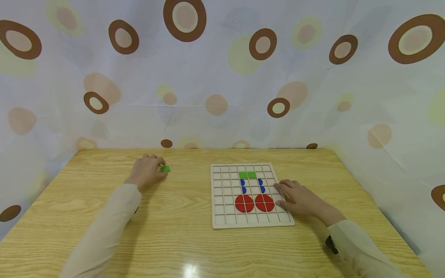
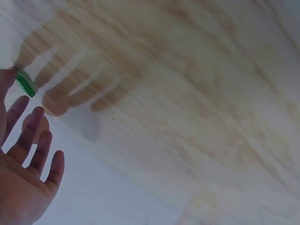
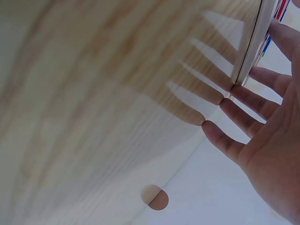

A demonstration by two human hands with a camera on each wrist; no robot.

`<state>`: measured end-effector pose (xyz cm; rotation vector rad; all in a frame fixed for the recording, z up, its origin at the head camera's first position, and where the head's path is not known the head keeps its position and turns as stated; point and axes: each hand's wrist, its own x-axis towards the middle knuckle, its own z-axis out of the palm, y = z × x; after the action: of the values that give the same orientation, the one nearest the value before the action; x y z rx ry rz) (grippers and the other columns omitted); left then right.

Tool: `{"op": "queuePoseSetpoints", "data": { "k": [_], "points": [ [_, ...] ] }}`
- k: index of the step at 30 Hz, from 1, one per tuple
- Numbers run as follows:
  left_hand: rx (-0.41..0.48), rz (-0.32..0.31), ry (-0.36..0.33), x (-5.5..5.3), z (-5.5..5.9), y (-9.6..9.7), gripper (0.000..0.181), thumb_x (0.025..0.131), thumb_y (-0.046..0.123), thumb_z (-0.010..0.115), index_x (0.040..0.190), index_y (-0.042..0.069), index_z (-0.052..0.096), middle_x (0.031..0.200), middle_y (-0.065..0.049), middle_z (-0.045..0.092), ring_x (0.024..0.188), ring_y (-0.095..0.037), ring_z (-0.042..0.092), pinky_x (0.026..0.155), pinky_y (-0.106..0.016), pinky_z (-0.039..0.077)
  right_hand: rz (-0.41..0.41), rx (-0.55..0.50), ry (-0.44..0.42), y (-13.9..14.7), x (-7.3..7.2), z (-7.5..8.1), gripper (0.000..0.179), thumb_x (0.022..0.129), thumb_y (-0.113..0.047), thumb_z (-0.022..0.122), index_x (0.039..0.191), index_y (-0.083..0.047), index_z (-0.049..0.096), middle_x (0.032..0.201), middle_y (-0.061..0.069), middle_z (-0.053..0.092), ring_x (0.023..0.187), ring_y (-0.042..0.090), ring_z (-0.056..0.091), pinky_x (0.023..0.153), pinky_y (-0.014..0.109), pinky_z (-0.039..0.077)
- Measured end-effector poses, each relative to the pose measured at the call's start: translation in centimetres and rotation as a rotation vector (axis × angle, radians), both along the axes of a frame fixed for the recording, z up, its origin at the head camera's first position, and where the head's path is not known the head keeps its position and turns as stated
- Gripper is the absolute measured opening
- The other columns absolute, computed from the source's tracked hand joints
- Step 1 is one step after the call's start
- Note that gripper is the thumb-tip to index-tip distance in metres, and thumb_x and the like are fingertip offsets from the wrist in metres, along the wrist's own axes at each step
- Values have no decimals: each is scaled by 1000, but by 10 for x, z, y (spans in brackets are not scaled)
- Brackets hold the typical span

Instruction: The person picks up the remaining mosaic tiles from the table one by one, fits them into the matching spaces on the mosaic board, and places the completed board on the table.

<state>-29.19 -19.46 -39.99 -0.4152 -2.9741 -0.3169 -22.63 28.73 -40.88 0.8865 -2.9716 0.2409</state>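
Observation:
A small green square tile point(image 1: 165, 168) sits at the fingertips of my left hand point(image 1: 146, 170), pinched between thumb and index finger just above or on the table. In the left wrist view the green tile point(image 2: 26, 84) stands tilted by the fingertips, while the other fingers spread apart. A square white grid board point(image 1: 224, 220) lies to the right. On it are two green squares point(image 1: 247, 175), several blue half-circles point(image 1: 243, 186) and two red circles point(image 1: 244, 203). My right hand point(image 1: 300, 200) rests on the board's right edge, its fingers extended; the right wrist view shows fingertips touching the tabletop there.
The wood-grain table point(image 1: 180, 239) reaches back to a patterned curtain point(image 1: 215, 77), which also hangs at both sides. Bare tabletop lies between the left hand and the board. A dark band point(image 1: 331, 244) is on the right wrist.

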Motion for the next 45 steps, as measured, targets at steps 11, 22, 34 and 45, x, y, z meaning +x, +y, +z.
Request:
{"op": "queuePoseSetpoints", "data": {
  "k": [11, 22, 34, 45],
  "points": [
    [13, -1, 9, 3, -2, -4, 34, 82, 36, 66, 105, 10, 65, 111, -14, 60, 101, -36, 48, 85, -56, 38, -9, 2, -16, 0, 0, 1, 54, 88, -36, 57, 132, -6, 46, 128, 17, 48, 116, 39, 47, 91, 55, 41],
    [34, 3, -3, 2, 0, -1, 30, 83, 33, 66, 102, 9, 67, 109, -14, 60, 98, -36, 49, 84, -55, 39, -6, -4, -12, -1, 2, 3, 54, 88, -35, 58, 131, -6, 47, 128, 17, 48, 115, 39, 47, 91, 55, 41],
    [29, -14, 25, 2, 0, 1, 29, 82, 31, 66, 100, 8, 67, 109, -13, 60, 98, -34, 50, 82, -52, 40, 4, -4, 6, 0, 1, 1, 54, 88, -36, 58, 131, -6, 47, 126, 16, 50, 112, 37, 49, 88, 54, 43],
    [-58, -105, 102, -5, 7, 20, 31, 78, 36, 70, 97, 12, 68, 108, -8, 62, 95, -28, 50, 80, -46, 44, 1, 0, 1, 1, 0, -1, 54, 88, -36, 58, 131, -6, 47, 127, 15, 49, 113, 36, 48, 89, 53, 42]
  ]
}}
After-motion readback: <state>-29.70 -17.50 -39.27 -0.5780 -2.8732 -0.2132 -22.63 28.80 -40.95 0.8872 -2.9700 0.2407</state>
